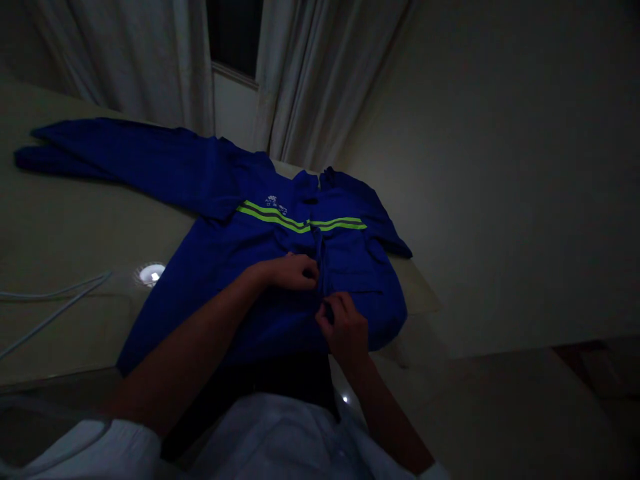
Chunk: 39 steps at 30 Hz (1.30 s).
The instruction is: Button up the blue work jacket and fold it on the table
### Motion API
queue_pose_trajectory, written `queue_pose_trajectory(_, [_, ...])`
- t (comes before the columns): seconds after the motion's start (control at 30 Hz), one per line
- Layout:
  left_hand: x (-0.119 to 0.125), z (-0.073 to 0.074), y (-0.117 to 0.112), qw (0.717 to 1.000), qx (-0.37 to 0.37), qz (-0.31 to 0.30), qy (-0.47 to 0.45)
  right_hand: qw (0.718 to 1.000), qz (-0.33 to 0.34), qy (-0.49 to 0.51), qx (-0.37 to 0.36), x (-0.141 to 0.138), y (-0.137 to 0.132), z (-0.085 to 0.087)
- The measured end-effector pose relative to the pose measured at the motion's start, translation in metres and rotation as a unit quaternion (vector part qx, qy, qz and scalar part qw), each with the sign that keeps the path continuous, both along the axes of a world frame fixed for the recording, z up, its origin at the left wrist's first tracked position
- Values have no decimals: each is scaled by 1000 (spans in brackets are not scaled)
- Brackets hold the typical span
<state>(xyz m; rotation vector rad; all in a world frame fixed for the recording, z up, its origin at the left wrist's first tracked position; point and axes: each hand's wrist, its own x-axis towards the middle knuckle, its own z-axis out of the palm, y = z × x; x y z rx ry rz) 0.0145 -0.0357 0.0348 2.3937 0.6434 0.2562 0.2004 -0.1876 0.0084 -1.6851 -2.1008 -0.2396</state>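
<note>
A blue work jacket (225,267) with a yellow-green reflective stripe (280,219) across the chest lies flat, front up, on a pale table (60,227). One sleeve stretches out to the far left. My left hand (293,272) is closed in a pinch on the jacket's front edge at the centre closure. My right hand (343,327) pinches the same closure a little lower and to the right. The room is dim, so what sits between the fingertips is not clear.
A white cable (50,303) runs over the table's left side toward a small round glowing fitting (151,273). White curtains (300,73) and a dark window (235,33) are behind the table. A plain wall fills the right; the table's corner ends near the jacket's right hem.
</note>
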Motion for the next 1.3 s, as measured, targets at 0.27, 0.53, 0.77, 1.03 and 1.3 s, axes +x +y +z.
queue_pose_trajectory(0.27, [3,-8,-3,1000,2,-12,-9,995,3,40,-87,3,17,11])
queue_pose_trajectory(0.53, [14,-20,-8,1000,21,3,-6,970,29,213,-110,13,24,5])
queue_pose_trajectory(0.77, [19,-25,-10,999,17,19,-24,974,28,198,-110,9,24,6])
queue_pose_trajectory(1.03, [12,-20,2,994,-51,-27,-90,995,-65,14,-70,-13,14,5])
queue_pose_trajectory(1.3, [0,-7,1,997,-72,-41,-7,996,-58,-34,-52,-15,18,2])
